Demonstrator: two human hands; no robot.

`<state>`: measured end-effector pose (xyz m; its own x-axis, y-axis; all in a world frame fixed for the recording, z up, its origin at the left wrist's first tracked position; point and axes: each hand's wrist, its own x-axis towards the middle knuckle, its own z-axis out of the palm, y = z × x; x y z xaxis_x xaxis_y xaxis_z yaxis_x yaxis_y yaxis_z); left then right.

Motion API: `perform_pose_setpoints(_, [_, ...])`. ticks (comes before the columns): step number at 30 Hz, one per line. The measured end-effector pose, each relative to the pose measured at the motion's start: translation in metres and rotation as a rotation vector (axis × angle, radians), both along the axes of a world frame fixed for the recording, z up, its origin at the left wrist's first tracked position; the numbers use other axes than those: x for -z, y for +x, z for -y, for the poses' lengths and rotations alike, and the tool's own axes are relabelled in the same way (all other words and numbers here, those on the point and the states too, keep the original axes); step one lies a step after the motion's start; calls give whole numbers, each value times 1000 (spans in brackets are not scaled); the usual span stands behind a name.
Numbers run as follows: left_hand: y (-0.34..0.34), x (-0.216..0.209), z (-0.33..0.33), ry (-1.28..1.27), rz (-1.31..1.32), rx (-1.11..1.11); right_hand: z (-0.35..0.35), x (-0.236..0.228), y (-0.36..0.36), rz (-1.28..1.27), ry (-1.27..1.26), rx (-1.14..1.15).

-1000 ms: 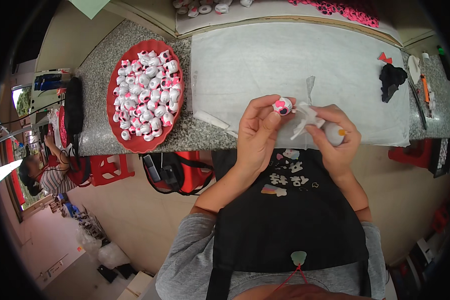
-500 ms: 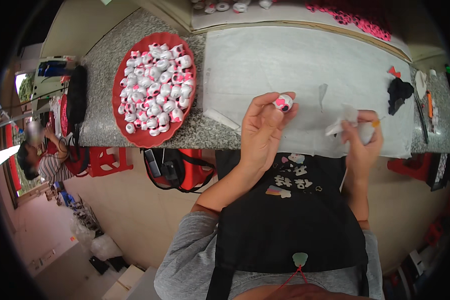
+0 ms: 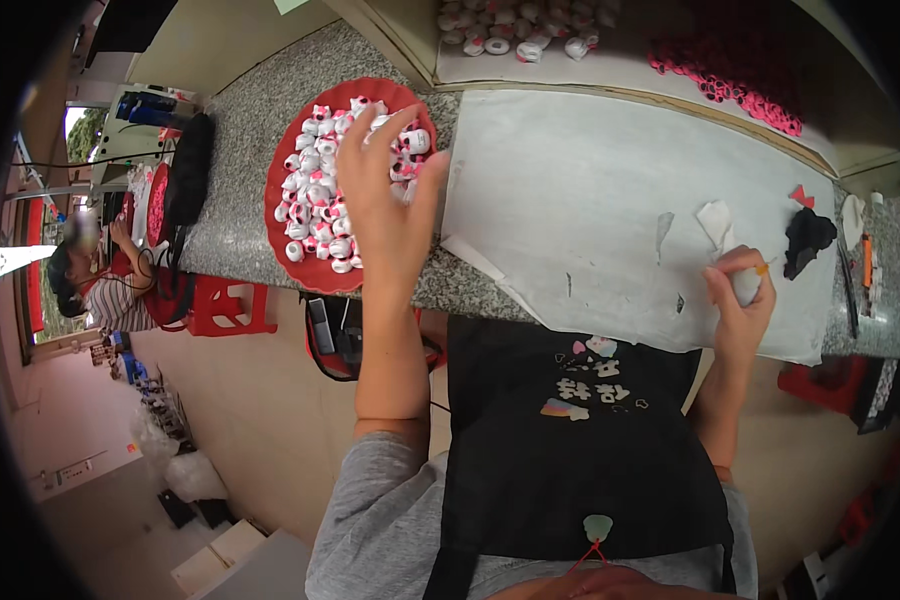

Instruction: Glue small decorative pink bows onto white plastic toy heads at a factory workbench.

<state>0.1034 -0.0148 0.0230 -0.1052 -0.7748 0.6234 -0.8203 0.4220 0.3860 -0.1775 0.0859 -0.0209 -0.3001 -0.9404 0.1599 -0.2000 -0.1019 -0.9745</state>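
My left hand [image 3: 380, 200] is over the right part of a scalloped red tray [image 3: 282, 235], its fingers spread and nothing visible between them. Small white animal-head pieces with pink and black marks [image 3: 317, 190] are heaped in the tray; my hand hides some of them. On the right, my right hand [image 3: 738, 310] is closed around a small whitish bottle [image 3: 746, 284] with a yellow tip. Just beyond those fingers a crumpled white tissue [image 3: 715, 222] lies on the white paper sheet [image 3: 560, 170]. Whether the fingertips touch the tissue cannot be made out.
A shelf beyond the sheet holds more white pieces [image 3: 528, 50] and a pile of pink pieces [image 3: 735, 90]. At the right lie a black cloth [image 3: 808, 242], a small red piece [image 3: 801, 196] and an orange-handled tool [image 3: 867, 262]. A person in stripes [image 3: 120, 300] sits far left.
My left hand has moved left from above the sheet to the tray; the white piece it held is no longer seen in it. My right hand let go of the tissue and keeps the bottle.
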Motion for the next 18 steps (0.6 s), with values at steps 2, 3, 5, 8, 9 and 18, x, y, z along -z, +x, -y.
perform_pose_setpoints(2, [-35,1,29,35,-38,257,2,-5,10,43,23,-35])
perform_pose_setpoints(3, [-54,4,46,71,-33,289,2,-11,18,112,44,-16])
perform_pose_setpoints(5, [-90,17,83,94,15,259,3,-13,24,96,-19,-46])
perform_pose_setpoints(8, [-118,43,119,100,199,133,-9,-14,22,253,34,-113])
perform_pose_setpoints(9, [-125,42,121,131,350,78,-12,-8,17,232,-23,-172])
perform_pose_setpoints(18, [-93,4,26,746,-719,599,-9,-29,12,344,17,-188])
